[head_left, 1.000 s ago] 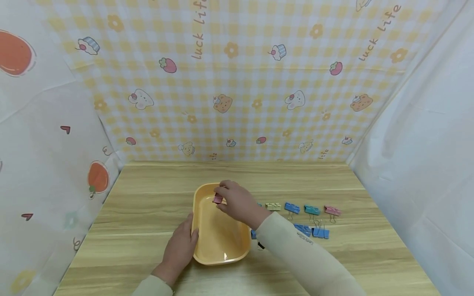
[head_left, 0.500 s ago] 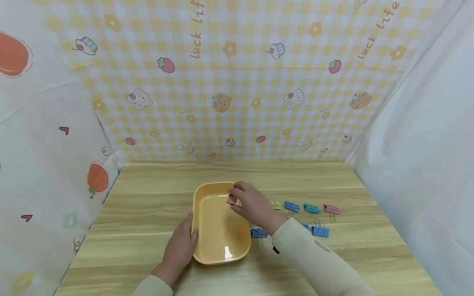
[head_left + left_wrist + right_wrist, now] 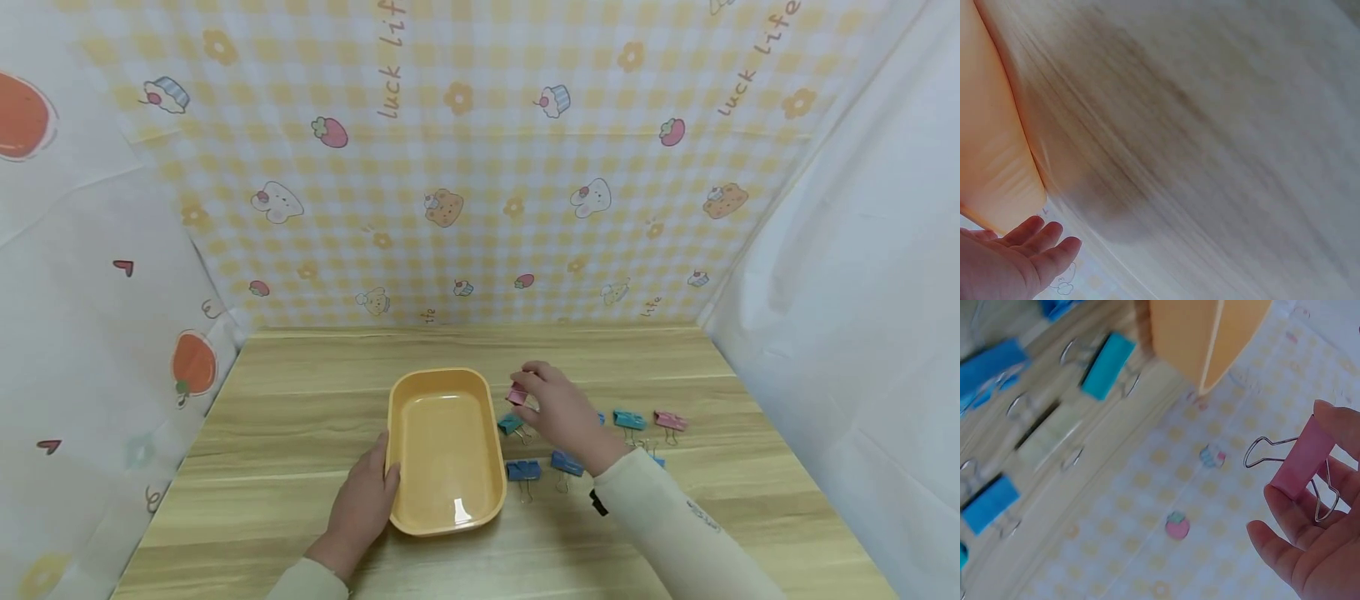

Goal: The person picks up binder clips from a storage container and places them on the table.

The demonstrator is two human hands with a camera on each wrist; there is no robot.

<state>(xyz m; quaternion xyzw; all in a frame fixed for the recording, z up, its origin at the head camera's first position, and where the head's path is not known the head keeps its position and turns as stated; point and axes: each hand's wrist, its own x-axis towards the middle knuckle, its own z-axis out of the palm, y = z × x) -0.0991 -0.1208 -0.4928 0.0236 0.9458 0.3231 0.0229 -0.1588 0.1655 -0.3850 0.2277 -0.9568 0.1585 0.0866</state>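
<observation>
My right hand [image 3: 562, 412] holds a pink binder clip [image 3: 517, 394] between thumb and fingers, above the table just right of the tray's far end. In the right wrist view the pink clip's [image 3: 1305, 456] two wire handles stick out on either side. My left hand [image 3: 360, 500] rests along the left side of a yellow plastic tray [image 3: 498, 454], its thumb at the rim. The left wrist view shows the left fingers [image 3: 1047, 250] extended beside the tray's outer wall. Below my right hand lies a teal binder clip [image 3: 511, 424], close to the tray's right side.
More binder clips lie right of the tray: blue ones [image 3: 523, 471], a teal one [image 3: 629, 419], another pink one [image 3: 670, 420]. A pale yellow clip [image 3: 1050, 440] shows in the right wrist view. A black piece [image 3: 597, 502] peeks out by the right sleeve. Patterned cloth [image 3: 480, 208] hangs behind the table.
My right hand has moved right with the pink clip, from over the tray to beyond its right rim. The left hand stays at the tray's left side.
</observation>
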